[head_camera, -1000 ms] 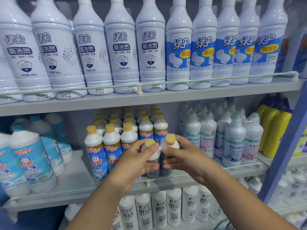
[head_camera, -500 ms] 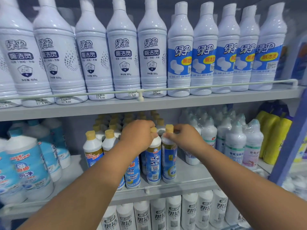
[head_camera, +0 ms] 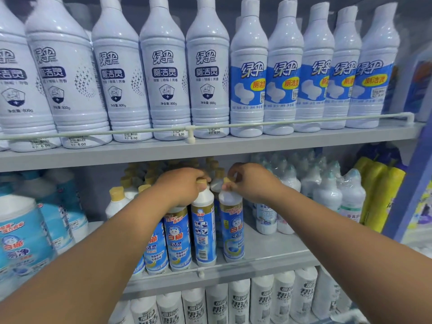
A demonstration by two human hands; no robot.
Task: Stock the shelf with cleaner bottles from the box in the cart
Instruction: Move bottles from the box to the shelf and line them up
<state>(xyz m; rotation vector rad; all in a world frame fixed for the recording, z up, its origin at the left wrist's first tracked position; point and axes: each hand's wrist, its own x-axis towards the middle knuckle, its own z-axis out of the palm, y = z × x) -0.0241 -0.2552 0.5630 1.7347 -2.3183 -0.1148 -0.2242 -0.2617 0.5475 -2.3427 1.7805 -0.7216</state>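
Observation:
Two blue-and-white cleaner bottles with tan caps stand upright at the front of the middle shelf (head_camera: pixel 268 253). My left hand (head_camera: pixel 184 185) grips the cap of the left bottle (head_camera: pixel 204 232), whose barcode side faces me. My right hand (head_camera: pixel 252 181) pinches the cap of the right bottle (head_camera: pixel 231 230). More bottles of the same kind (head_camera: pixel 177 239) stand to the left and in rows behind them. The box and the cart are out of view.
Tall white bottles (head_camera: pixel 163 73) fill the top shelf behind a rail (head_camera: pixel 292 122). Big blue-labelled bottles (head_camera: pixel 21 239) stand at the left, wrapped white bottles (head_camera: pixel 327 195) and yellow bottles (head_camera: pixel 378 190) at the right. White bottles (head_camera: pixel 240 302) line the bottom shelf.
Both hands have carried the two bottles from in front of the shelf onto it and set them upright at the front. The view has moved closer to the shelf.

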